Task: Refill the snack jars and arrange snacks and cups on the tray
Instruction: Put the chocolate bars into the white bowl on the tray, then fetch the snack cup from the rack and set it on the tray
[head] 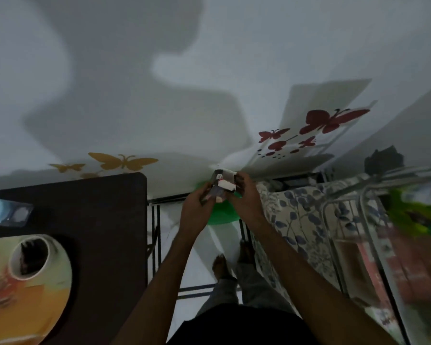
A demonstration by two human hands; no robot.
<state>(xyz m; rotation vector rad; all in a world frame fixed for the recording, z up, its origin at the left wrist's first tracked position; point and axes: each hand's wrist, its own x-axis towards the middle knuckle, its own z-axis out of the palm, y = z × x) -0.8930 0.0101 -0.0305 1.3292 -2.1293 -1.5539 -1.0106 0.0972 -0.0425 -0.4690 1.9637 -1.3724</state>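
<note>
Both forearms reach forward past the dark table's right edge, left hand and right hand pinching a small snack packet over open floor, well apart from the tray and cup.

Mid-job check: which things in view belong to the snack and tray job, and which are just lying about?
Job:
- snack packet, held by left hand and right hand
- tray on the dark table
- white cup on the tray

Lying about:
- green object below the hands
- floral bedding
- blue pack
- butterfly stickers
</note>
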